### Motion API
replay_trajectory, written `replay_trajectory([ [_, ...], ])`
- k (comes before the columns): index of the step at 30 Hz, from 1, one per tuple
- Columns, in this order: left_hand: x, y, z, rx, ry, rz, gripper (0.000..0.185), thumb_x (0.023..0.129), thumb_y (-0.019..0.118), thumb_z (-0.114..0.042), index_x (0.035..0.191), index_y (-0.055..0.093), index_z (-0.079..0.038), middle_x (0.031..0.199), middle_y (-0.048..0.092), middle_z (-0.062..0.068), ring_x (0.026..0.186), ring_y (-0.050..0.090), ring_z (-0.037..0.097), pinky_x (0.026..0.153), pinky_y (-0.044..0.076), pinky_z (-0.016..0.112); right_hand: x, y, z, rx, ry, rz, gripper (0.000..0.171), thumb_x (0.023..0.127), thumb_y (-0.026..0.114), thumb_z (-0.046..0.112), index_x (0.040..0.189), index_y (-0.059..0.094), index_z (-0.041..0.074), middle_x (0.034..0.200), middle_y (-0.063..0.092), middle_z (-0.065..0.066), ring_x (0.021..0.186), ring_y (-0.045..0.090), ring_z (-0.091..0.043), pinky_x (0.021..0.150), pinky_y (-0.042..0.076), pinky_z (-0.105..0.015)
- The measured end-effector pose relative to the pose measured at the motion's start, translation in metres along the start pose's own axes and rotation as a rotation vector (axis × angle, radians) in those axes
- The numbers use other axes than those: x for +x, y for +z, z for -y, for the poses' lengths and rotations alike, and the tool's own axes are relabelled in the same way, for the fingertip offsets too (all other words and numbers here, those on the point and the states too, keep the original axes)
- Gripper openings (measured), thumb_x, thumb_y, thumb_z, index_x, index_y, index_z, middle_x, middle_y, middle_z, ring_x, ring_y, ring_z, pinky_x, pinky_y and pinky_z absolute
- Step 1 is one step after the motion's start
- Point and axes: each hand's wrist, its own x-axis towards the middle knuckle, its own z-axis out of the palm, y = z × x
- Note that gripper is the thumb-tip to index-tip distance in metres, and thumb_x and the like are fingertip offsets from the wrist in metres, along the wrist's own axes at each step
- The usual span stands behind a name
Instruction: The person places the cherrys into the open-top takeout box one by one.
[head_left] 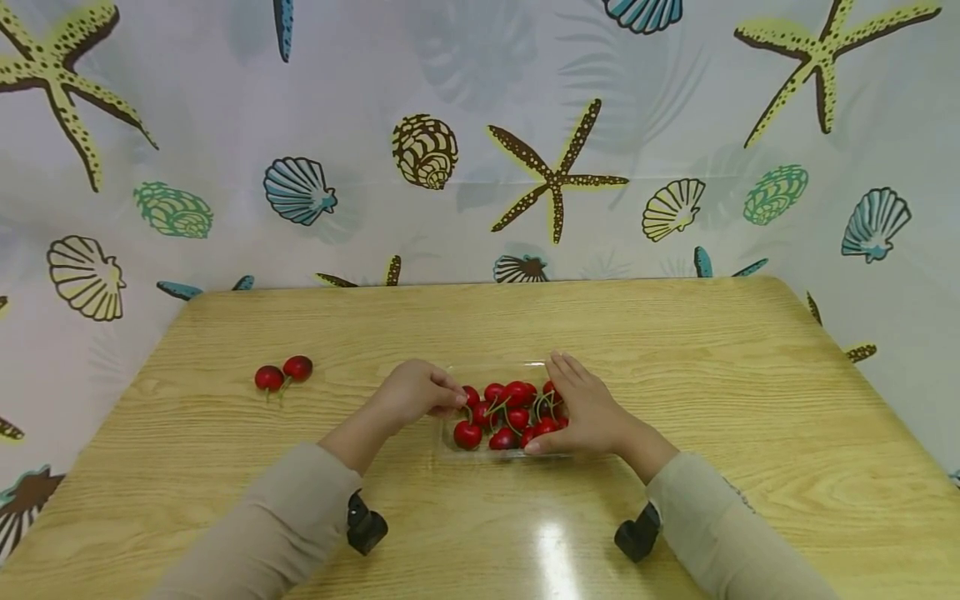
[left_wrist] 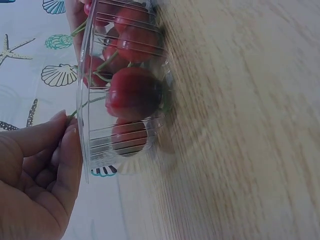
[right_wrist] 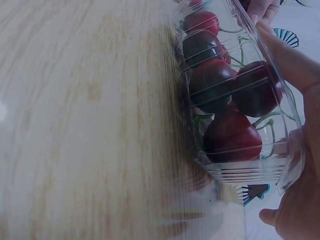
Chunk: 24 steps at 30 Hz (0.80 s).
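- red cherries, two of them [head_left: 282,373], lie out on the wooden table [head_left: 750,400] well to the left of everything else, apart from the tray; i take these as the part already done.
- my left hand [head_left: 411,393] sits at the left edge of the clear plastic tray [head_left: 450,442], fingertips pinched together at the rim; the left wrist view suggests a green stem between thumb and finger, though i cannot tell for sure.
- cherries in the tray [head_left: 506,414] are heaped with their stems tangled, roughly ten or so, which looks like most of the work left.
- my right hand [head_left: 588,410] lies along the tray's right side, fingers fairly straight, steadying it against the table.
- judging by the count, two out and a trayful in, i am near the start.
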Motion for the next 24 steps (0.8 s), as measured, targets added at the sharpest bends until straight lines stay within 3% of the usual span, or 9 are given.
replay_trajectory([
  [17, 0.005, -0.005, 0.001, -0.070, -0.049, -0.062, 0.016, 0.083, 0.057, -0.006, 0.093, 0.064, 0.004, 0.083, 0.062, 0.012, 0.078, 0.059, 0.026, 0.067, 0.048, 0.031, 0.002, 0.000, 0.000, -0.001, -0.006, -0.008, 0.110, 0.063, 0.063, 0.060, 0.137, 0.009, -0.001, 0.143, 0.003, -0.013, 0.129, -0.003, -0.025, 0.099, 0.006, -0.049],
  [24, 0.000, -0.011, 0.007, -0.114, -0.035, -0.078, 0.019, 0.084, 0.056, -0.007, 0.096, 0.063, 0.006, 0.089, 0.060, 0.010, 0.076, 0.058, 0.017, 0.070, 0.047, 0.030, 0.001, 0.001, -0.002, -0.004, -0.010, -0.012, 0.110, 0.063, 0.063, 0.060, 0.137, 0.010, -0.002, 0.143, 0.003, -0.014, 0.129, -0.002, -0.025, 0.099, 0.006, -0.048],
])
